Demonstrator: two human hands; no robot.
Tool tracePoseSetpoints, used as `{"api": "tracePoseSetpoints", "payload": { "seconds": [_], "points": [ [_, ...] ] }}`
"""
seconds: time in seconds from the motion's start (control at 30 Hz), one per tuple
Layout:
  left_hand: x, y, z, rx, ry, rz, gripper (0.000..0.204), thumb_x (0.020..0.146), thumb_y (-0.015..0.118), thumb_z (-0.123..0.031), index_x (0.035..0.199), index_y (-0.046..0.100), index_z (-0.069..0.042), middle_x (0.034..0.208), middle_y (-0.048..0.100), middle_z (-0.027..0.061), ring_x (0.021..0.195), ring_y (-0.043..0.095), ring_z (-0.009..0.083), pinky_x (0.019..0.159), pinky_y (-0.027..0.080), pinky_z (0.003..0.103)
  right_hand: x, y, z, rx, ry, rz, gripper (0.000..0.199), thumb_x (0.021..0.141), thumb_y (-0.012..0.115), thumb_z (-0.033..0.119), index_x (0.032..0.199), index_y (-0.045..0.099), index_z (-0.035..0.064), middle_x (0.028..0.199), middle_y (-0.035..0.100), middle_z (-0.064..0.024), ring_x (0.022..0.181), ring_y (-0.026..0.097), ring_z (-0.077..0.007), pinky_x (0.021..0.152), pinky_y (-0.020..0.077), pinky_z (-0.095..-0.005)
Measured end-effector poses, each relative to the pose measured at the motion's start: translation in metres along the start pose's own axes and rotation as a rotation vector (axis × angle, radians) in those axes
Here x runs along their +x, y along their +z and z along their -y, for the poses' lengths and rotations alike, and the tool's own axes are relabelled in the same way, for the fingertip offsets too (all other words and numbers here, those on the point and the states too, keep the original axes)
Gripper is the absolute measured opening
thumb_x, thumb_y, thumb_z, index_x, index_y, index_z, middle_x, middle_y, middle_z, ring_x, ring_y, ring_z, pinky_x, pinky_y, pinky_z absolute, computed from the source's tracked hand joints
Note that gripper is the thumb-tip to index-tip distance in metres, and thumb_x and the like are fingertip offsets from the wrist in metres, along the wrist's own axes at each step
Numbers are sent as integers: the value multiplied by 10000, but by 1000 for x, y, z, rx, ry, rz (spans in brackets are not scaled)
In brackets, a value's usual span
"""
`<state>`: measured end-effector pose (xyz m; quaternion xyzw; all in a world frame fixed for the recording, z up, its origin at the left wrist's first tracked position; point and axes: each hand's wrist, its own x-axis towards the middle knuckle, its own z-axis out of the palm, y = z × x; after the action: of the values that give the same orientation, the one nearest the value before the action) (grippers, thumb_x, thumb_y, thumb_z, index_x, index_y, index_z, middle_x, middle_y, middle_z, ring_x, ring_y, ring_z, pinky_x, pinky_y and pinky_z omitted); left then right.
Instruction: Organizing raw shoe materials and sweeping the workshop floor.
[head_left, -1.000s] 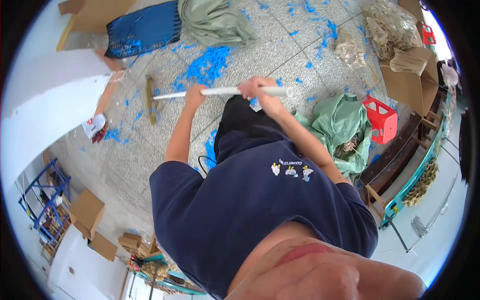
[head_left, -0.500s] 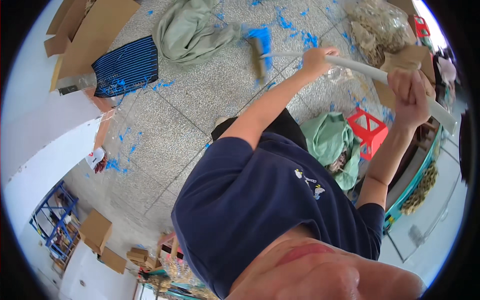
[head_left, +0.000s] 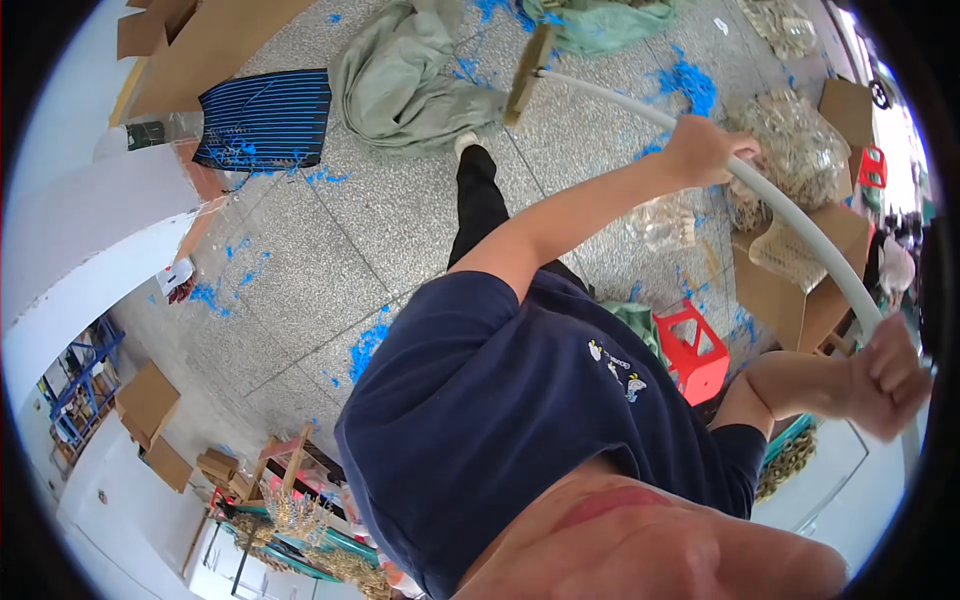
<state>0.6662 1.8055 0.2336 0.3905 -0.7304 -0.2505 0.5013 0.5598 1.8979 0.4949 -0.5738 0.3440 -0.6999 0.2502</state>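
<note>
A broom with a long pale handle [head_left: 800, 225] slants across the view, and both hands are closed round it. My left hand [head_left: 703, 152] grips the handle partway along, with the arm stretched across my body. Nearer the handle's upper end, at the far right, my right hand [head_left: 888, 382] is wrapped round it, slightly blurred. The brown broom head [head_left: 527, 75] is at the far side over the speckled floor, beside blue scraps. More blue shreds [head_left: 688, 85] lie heaped to the right of it.
A grey-green cloth [head_left: 405, 85] lies near my foot, beside a blue-striped black mat [head_left: 268, 118]. To the right are a red stool [head_left: 692, 352], a cardboard box [head_left: 840, 235] and a clear bag of beige material [head_left: 790, 140]. A green sack [head_left: 610, 25] lies at the far edge.
The broom head has moved farther away. My left hand has shifted right and slightly nearer; my right hand has swung right and down. My foot has come into view beside the grey-green cloth.
</note>
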Motion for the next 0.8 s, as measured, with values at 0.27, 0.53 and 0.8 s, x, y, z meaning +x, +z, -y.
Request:
{"api": "tracePoseSetpoints", "payload": {
  "seconds": [0.27,0.53,0.8],
  "points": [
    [-49,-89,281,201,-320,-82,413,673,635,-307,1005,537,-82,980,534,133,946,478,299,811,364,395,60,125,-209,-427,-15,-192,306,818,337,235,538,315,114,376,226,4,359,206,-102,456,270,-273],
    [-471,-184,635,7,-1718,-601,531,768,480,-441,1113,481,-37,1128,474,186,1004,468,242,828,360,364,53,159,-449,770,869,1201,447,750,555,417,851,578,-18,487,549,-99,369,501,-166,372,427,-237],
    [-508,-196,715,-176,-1680,-1121,505,791,494,-381,1103,481,16,1062,528,143,914,508,247,779,391,339,-84,196,-559,-262,1383,1210,534,690,561,183,1157,416,-29,1119,483,-143,1010,480,-216,937,271,-322]
  ]
}}
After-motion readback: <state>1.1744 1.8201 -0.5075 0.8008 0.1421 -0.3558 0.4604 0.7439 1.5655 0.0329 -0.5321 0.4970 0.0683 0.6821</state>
